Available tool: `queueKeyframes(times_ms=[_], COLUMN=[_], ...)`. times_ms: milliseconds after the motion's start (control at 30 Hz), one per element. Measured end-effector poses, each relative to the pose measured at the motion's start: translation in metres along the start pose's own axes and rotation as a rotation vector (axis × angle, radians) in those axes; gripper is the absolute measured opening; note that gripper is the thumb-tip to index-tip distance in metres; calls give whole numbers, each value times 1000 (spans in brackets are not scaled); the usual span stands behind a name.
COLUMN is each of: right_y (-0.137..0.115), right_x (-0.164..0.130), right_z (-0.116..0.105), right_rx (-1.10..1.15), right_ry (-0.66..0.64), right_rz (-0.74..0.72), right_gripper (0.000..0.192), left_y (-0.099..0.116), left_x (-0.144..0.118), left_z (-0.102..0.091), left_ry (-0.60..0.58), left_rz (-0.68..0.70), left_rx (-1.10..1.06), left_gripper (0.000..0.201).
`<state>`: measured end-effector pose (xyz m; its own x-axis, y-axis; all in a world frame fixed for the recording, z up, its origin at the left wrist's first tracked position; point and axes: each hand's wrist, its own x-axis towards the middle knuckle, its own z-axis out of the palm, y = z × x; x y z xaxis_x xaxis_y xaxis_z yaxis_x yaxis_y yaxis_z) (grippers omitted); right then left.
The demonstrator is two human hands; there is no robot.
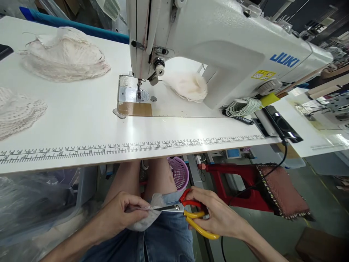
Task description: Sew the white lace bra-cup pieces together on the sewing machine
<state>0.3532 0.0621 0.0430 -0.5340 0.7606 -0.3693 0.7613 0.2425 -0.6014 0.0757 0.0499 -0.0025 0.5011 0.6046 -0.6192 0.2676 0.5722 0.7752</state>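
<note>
Over my lap, my left hand (128,210) pinches a small piece of thin white fabric (144,222) between thumb and fingers. My right hand (215,213) grips a pair of scissors (178,207) by its handles, one red and one yellow. The blades point left and lie against the fabric's edge, close to my left fingertips. How far the blades are parted is hard to see. Part of the fabric hangs down below my left hand, over the blue denim shorts (169,233).
A white sewing machine (226,47) stands on the white table (81,127), a ruler strip along its front edge. White fabric piles (65,54) lie at left, and a fabric piece (191,87) lies under the machine arm. Below are a purple basket (182,174) and a red stool (226,185).
</note>
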Motion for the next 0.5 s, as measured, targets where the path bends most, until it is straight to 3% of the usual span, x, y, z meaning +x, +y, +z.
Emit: queueKeyframes(times_ms=[200, 500], right_y=[1, 0], right_x=[3, 12], right_z=[2, 8], right_rx=[14, 84], right_ry=[-13, -60], right_rz=[-15, -13], right_gripper=[24, 26], left_y=[-2, 4], left_x=[1, 4], left_z=[1, 4], left_ry=[31, -47], left_rz=[-18, 25], left_rx=[4, -120], left_gripper=[29, 27])
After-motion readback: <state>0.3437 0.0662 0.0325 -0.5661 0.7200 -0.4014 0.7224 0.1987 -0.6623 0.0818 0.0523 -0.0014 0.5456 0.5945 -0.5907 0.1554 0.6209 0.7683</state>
